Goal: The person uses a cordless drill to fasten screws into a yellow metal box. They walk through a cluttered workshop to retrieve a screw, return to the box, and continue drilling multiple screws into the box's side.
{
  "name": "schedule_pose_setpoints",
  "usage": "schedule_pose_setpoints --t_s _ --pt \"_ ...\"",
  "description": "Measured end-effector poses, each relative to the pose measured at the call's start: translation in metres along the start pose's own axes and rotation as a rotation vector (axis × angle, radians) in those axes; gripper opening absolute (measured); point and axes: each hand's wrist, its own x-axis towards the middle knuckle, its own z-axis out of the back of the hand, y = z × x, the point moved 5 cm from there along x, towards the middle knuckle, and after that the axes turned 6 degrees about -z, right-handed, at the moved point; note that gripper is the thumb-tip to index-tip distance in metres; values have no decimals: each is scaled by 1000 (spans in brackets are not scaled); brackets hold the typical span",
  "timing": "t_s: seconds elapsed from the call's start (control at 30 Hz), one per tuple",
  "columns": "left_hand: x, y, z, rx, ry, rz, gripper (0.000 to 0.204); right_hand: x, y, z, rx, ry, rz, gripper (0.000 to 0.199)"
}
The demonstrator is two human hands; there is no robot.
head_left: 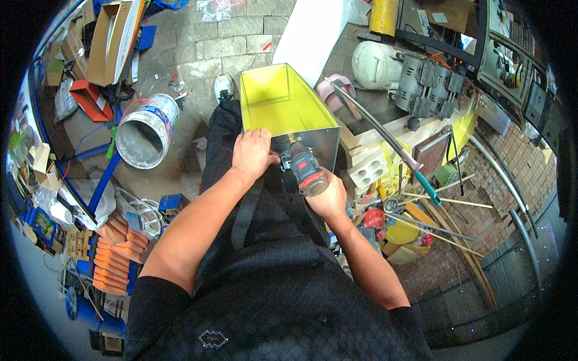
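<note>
Gripping a red and grey cordless drill, the right hand has its fingers wrapped round the tool's handle, bit aimed at the near wall of a sheet-metal box; the left hand lies flat, fingers spread, on that wall's top edge. The box rests against the person's lap over the brick floor; it is yellow inside, bare grey metal outside, open-topped, with nothing in it. Well to the left a grey bucket lies on its side, its inside showing empty, and beyond it an open cardboard carton, contents unclear
</note>
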Motion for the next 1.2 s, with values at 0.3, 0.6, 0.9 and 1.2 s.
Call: schedule_pose_setpoints --t_s 0.3,0.6,0.9,1.2 --pt "-1 1 2 -8 -2 11 62 3 -5 -3 -37 -4 12 47" --pt "-1 0 3 -14 -3 16 64 4 -2 -2 -73 39 -38 43" --pt "-1 -1 3 5 -16 -2 62 4 -7 -6 -65 7 -10 40" --pt "1 -1 2 -1 10 -13 61 2 -14 -9 -31 8 -27 43"
